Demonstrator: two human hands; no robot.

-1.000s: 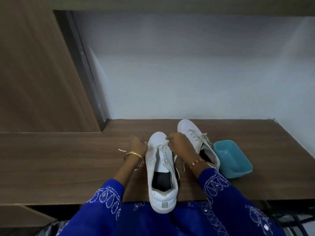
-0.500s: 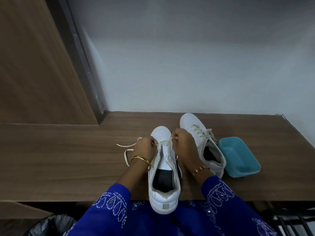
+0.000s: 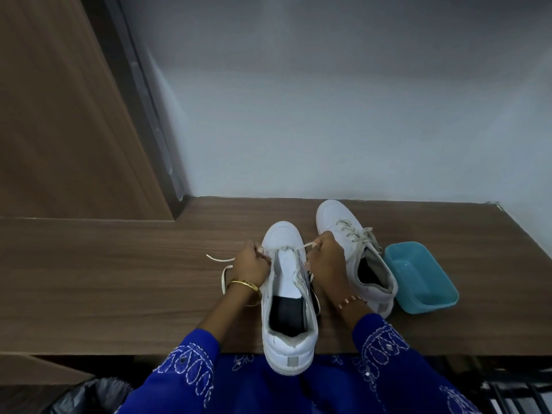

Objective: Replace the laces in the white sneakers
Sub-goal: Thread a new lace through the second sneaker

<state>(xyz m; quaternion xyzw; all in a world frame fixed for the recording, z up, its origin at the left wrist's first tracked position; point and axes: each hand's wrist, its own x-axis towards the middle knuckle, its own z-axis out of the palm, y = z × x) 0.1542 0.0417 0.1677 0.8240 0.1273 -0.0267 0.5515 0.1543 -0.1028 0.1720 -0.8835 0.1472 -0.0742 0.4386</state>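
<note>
A white sneaker stands on the wooden desk with its heel over the front edge. Its cream lace crosses only the lowest eyelets near the toe. My left hand grips one lace end at the shoe's left side; the loose tail trails left on the desk. My right hand pinches the other lace end at the right side. A second white sneaker, fully laced, lies behind my right hand.
A teal plastic tub sits at the right of the second sneaker. A wooden panel rises at the left, a pale wall behind the desk. A black bin bag shows below the desk's front edge.
Both hands have closed in on the toe end of the near sneaker and now pull the lace ends apart. The tongue shows bare where lace crossings lay before.
</note>
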